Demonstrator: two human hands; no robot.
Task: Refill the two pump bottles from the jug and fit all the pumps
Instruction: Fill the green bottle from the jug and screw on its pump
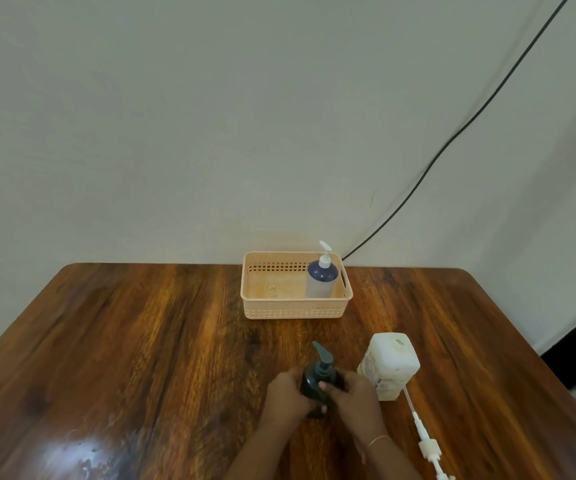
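A dark pump bottle (315,379) stands near the table's front edge with its dark pump head (322,355) on top. My left hand (284,396) grips the bottle's left side. My right hand (352,396) grips its right side near the collar. Just to the right stands the white jug (392,365), its round mouth uncapped. A loose white pump (425,441) with a long tube lies on the table in front of the jug. A second bottle (321,280), blue on top with a white pump, stands upright in the basket.
A peach plastic basket (295,308) sits at the back of the wooden table (141,341), close to the wall. A black cable (452,140) runs down the wall behind it. The table's right edge falls away beside the jug.
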